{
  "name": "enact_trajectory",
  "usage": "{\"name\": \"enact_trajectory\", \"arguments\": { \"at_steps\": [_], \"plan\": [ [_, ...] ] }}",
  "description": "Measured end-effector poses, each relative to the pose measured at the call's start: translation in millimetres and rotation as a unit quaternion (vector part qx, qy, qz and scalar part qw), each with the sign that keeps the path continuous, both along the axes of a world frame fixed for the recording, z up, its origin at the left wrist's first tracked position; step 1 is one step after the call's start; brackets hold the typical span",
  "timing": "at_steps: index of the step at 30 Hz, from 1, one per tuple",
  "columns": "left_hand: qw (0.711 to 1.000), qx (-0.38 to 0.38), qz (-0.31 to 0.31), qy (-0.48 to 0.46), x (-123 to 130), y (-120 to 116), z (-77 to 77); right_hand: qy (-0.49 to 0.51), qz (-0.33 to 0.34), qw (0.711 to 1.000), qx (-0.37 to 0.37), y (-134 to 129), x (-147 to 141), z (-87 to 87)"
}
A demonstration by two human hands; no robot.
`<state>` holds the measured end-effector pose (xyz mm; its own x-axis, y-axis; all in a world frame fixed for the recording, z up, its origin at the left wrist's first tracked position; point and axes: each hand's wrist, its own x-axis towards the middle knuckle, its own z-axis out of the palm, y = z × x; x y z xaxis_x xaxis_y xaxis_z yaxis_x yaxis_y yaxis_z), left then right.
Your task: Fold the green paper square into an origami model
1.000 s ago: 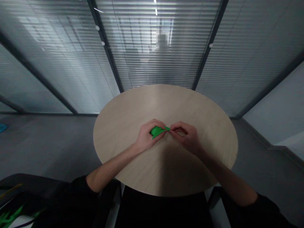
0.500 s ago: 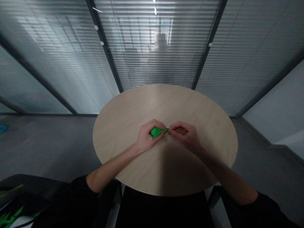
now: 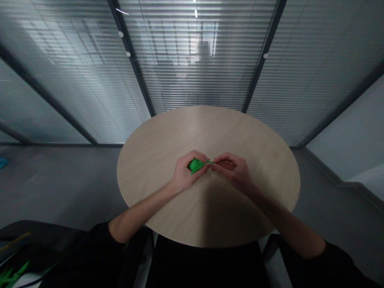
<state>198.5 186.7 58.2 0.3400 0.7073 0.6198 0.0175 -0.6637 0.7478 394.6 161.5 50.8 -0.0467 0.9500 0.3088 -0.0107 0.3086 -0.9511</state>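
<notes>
A crisp, bright green folded paper shape (image 3: 196, 165), tapered to a thin point, pinched above the lower middle of a round, pale wood-grain tabletop (image 3: 207, 132). Its broad end cupped in the left hand (image 3: 186, 175), fingers (image 3: 200, 157) curled closely over the paper; its point nipped by the right hand (image 3: 232, 171), fingertips (image 3: 216, 165) pressed together on the tip. Along the top of the frame, a glass partition with fine horizontal blinds (image 3: 195, 80); at lower left, spiky green pieces (image 3: 9, 272).
</notes>
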Motion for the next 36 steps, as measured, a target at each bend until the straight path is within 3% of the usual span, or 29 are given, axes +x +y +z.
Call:
{"name": "enact_trajectory", "arguments": {
  "at_steps": [6,20,36],
  "plan": [
    [0.999,-0.032,0.004,-0.02,1.7,-1.7,2.4,0.016,0.015,1.0,-0.012,-1.5,0.1,1.1],
    [1.0,-0.019,0.0,-0.014,1.3,-1.3,2.7,0.008,0.009,1.0,0.002,-1.9,-0.2,4.2],
    [0.999,-0.034,-0.017,-0.017,1.7,-0.7,2.7,0.029,0.025,0.999,-0.03,-1.5,-1.1,7.9]
  ]
}}
